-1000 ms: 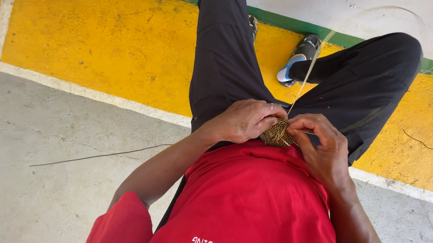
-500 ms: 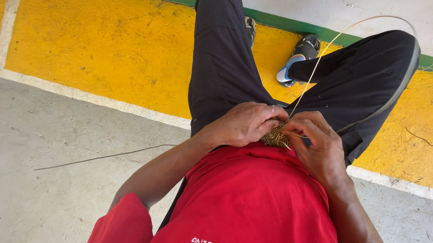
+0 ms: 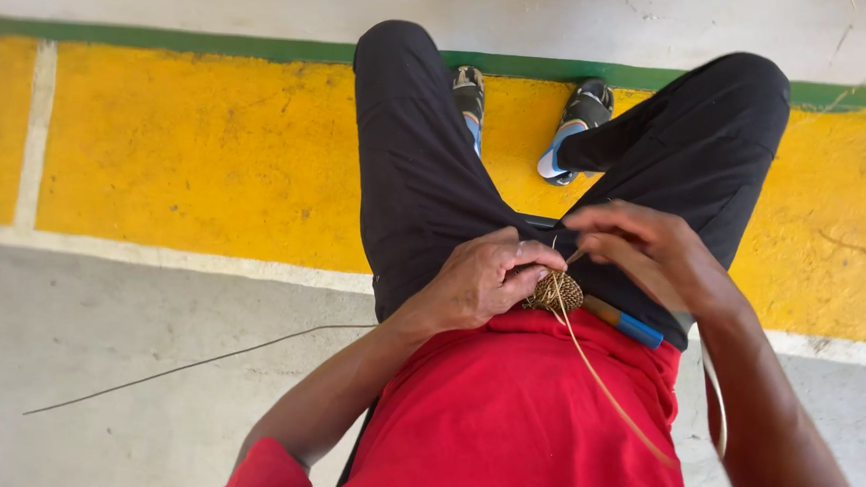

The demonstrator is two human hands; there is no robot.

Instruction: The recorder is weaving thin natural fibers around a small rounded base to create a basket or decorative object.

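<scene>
Item: small woven disc (image 3: 554, 292), round, tightly coiled, tan and brown straw-like fibre, with a knobbly surface. Location: on the person's lap at the hem of the red shirt (image 3: 512, 419), just right of the frame's centre, against the black trousers (image 3: 427, 183).

Attached: a long pale fibre strand (image 3: 605, 384), running from the disc toward 5 o'clock in a loose curve across the shirt, then looping up toward the right forearm.

Left hand (image 3: 476, 281): at 9 o'clock of the disc, palm down, fingers curled closed, thumb and fingertips pinching the disc's left edge. Forearm runs back toward 7 o'clock.

Right hand (image 3: 653, 247): at 1 o'clock of the disc, raised a little above the lap, fingers drawn together and pinching the strand's upper end just above the disc. The hand is blurred; the exact finger placement cannot be told. Forearm runs back toward 5 o'clock.

Also present:
- Slim tool with orange and blue handle (image 3: 629, 323), lying on the lap at 3 o'clock of the disc, just beside it.
- Thin loose stalk (image 3: 195, 364) on the grey concrete floor (image 3: 97, 333), at 8 o'clock, well apart from the hands.
- Yellow painted band (image 3: 188, 148) with a green stripe (image 3: 165, 40) along its far edge.
- Two sandalled feet (image 3: 571, 122) at 12 o'clock.
</scene>
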